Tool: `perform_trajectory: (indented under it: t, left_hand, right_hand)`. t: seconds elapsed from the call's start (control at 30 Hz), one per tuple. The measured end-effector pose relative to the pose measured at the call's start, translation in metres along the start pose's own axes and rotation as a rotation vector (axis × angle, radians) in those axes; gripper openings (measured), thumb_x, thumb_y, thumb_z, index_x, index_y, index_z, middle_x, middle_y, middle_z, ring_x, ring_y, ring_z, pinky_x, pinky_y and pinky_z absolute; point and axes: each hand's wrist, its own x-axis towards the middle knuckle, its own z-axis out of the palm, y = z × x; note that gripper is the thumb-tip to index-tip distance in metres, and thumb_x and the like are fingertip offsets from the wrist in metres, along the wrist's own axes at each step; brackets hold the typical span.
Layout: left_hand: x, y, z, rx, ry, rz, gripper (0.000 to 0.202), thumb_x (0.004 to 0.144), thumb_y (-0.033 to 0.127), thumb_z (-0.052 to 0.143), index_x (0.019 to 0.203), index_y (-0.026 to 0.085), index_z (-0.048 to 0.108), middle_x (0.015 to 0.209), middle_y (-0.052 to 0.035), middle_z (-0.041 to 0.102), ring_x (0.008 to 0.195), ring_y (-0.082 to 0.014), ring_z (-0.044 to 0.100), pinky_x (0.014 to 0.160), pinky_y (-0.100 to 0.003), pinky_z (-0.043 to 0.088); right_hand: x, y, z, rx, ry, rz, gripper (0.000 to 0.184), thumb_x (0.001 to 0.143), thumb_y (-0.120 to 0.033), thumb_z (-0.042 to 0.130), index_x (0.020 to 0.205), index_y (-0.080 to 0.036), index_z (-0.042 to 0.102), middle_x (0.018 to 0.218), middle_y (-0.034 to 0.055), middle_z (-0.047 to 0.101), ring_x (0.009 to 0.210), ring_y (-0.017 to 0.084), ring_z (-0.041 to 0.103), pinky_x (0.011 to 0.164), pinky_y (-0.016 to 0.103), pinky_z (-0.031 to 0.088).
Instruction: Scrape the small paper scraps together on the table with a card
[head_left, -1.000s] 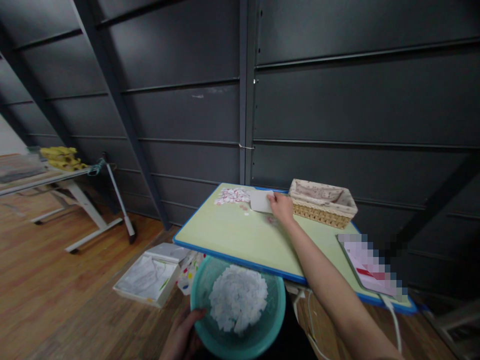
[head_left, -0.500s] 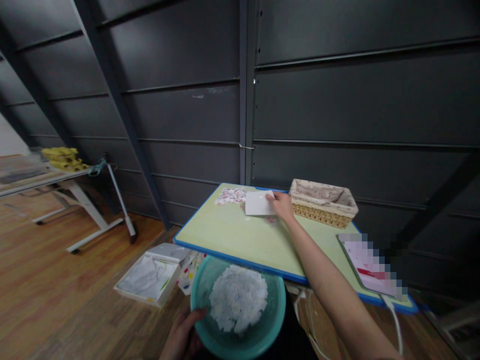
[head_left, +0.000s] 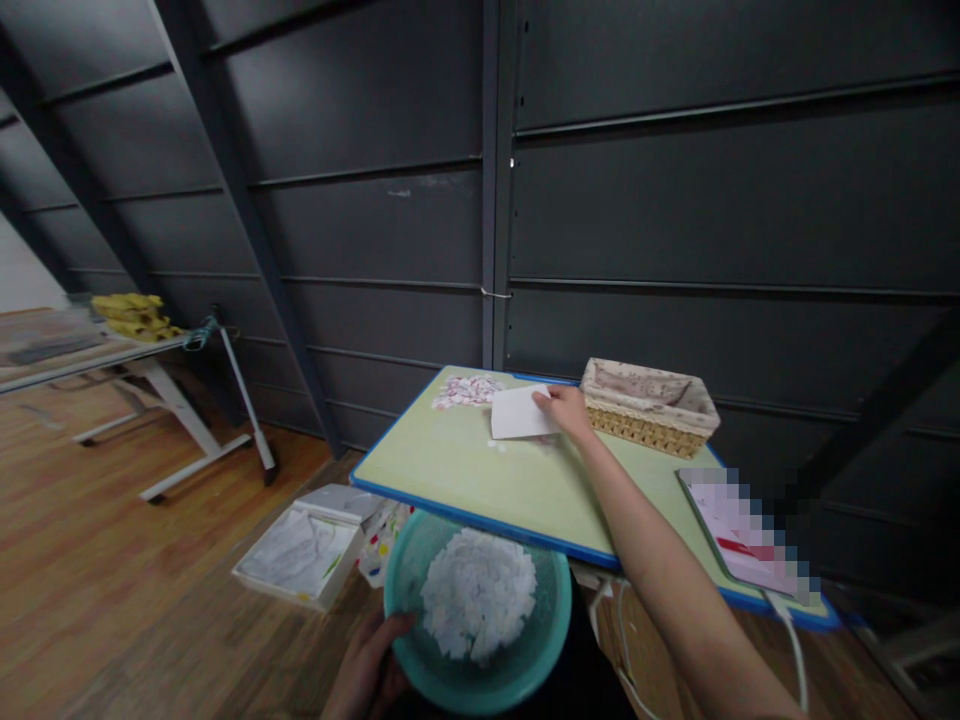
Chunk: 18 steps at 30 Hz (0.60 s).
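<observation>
My right hand [head_left: 564,408] grips a white card [head_left: 517,412] by its right edge, just over the far part of the yellow-green tabletop [head_left: 465,480]. Small paper scraps [head_left: 466,391] with red marks lie spread behind and left of the card, and a few bits show below it. With my left hand [head_left: 379,645] I hold the left rim of a teal plastic basin [head_left: 551,655], thumb over the edge. A heap of white paper pieces [head_left: 480,595] fills its middle. The basin sits below the table's near edge; most of my left fingers are hidden behind it.
A cloth-lined wicker basket [head_left: 651,405] stands at the table's back right. A partly pixelated tablet-like thing [head_left: 739,535] lies at the right, with a white cable. An open white box [head_left: 300,555] is on the floor at left. A dark panelled wall [head_left: 375,230] rises behind.
The white card in my right hand has tilted, its lower edge dropping slightly toward me. My left hand keeps its hold on the basin.
</observation>
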Motion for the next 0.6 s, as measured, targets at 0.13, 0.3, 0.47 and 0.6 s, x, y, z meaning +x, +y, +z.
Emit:
perform_trajectory:
  t: [0.13,0.3,0.47,0.6]
  left_hand:
    - [0.001,0.001,-0.001,0.039,-0.029,0.017,0.036,0.063,0.029,0.08,0.093,0.016,0.067,0.074,-0.0061,0.078,0.069,-0.0261,0.074,0.058,-0.033,0.058]
    - [-0.005,0.004,0.004,0.05,-0.012,0.006,0.03,0.064,0.029,0.079,0.088,0.015,0.069,0.07,-0.0059,0.076,0.061,-0.0233,0.07,0.053,-0.032,0.055]
    - [-0.014,0.009,0.01,0.074,0.015,0.034,0.038,0.068,0.024,0.076,0.104,0.018,0.066,0.074,-0.0027,0.077,0.06,-0.0192,0.069,0.049,-0.026,0.051]
    - [-0.012,0.008,0.008,0.033,0.01,-0.027,0.046,0.071,0.022,0.073,0.115,0.016,0.059,0.086,-0.0078,0.08,0.069,-0.0251,0.072,0.056,-0.032,0.056]
  right_hand:
    - [-0.002,-0.003,0.003,-0.022,-0.079,0.013,0.024,0.071,-0.032,0.056,0.072,-0.013,0.071,0.07,0.007,0.068,0.064,0.019,0.058,0.052,0.025,0.034]
    - [-0.006,-0.007,0.008,0.034,-0.189,-0.029,0.024,0.069,-0.036,0.059,0.061,-0.013,0.065,0.056,0.002,0.058,0.056,0.016,0.05,0.049,0.025,0.028]
    - [-0.025,-0.019,0.018,0.269,-0.485,-0.009,0.029,0.063,-0.042,0.067,0.062,-0.013,0.065,0.052,-0.0007,0.053,0.048,0.012,0.044,0.046,0.024,0.026]
    - [-0.04,-0.028,0.026,0.457,-0.711,-0.005,0.035,0.06,-0.046,0.075,0.068,-0.012,0.069,0.056,0.0015,0.06,0.048,0.011,0.048,0.046,0.022,0.031]
